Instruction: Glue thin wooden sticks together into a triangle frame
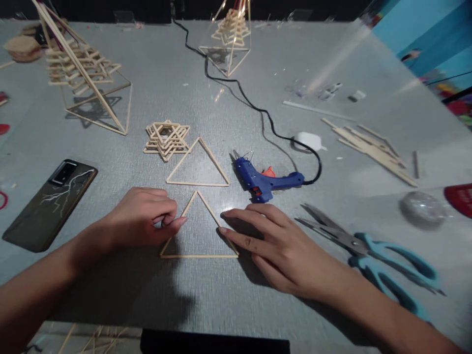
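A triangle of thin wooden sticks (199, 256) lies flat on the table in front of me. My left hand (147, 216) has its fingers curled, with the thumb laid across the triangle's left stick and the index finger beside it. My right hand (273, 243) is spread out, its index or middle fingertip touching the right stick. Just beyond is a second stick triangle (198, 184), its left side close to a stack of star-shaped stick frames (166, 140). A blue glue gun (263, 179) with an orange trigger lies to the right of that triangle.
Scissors (356, 245) with blue handles lie beyond my right forearm. A phone (49, 206) rests at left. Farther back stand two stick structures, one left (84, 69), one centre (228, 49). A black cord (252, 105) crosses the table. Loose sticks (372, 150) lie at right.
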Action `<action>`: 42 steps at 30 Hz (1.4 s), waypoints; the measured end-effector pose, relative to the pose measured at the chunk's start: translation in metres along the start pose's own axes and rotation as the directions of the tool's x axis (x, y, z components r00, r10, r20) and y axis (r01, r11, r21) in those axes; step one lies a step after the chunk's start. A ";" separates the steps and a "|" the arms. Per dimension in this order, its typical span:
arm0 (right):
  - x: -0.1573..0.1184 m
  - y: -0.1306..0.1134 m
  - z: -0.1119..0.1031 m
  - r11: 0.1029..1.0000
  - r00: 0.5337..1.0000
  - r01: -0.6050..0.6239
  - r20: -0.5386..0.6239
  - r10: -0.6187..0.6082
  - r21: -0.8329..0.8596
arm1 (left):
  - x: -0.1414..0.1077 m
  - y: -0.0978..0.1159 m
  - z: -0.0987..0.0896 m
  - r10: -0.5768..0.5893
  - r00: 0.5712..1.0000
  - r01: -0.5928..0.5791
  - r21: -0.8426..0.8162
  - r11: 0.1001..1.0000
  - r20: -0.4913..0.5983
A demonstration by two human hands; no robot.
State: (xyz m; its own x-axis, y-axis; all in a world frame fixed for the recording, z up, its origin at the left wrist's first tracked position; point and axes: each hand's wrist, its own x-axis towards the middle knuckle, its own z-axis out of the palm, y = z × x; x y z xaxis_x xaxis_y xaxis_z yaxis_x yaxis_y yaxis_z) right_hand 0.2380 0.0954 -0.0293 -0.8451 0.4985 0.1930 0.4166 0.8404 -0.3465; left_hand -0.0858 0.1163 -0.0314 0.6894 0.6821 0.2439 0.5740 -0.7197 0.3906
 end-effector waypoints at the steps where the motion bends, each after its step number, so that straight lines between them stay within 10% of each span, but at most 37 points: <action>1: 0.000 0.000 0.000 1.000 1.000 0.000 -0.001 0.000 -0.001 | 0.000 0.000 0.000 0.000 1.000 0.000 0.000 1.000 -0.001; 42: -0.008 0.010 0.002 0.999 0.991 -0.032 -0.128 0.029 -0.026 | -0.002 0.001 0.001 -0.119 0.992 0.120 -0.046 0.992 0.031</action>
State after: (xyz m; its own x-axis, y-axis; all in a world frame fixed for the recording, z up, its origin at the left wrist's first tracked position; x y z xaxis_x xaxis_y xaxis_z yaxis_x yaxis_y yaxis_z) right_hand 0.2484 0.0994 -0.0361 -0.7831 0.5454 0.2987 0.4522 0.8292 -0.3286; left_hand -0.0857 0.1141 -0.0319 0.6293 0.7588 0.1683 0.6321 -0.6256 0.4571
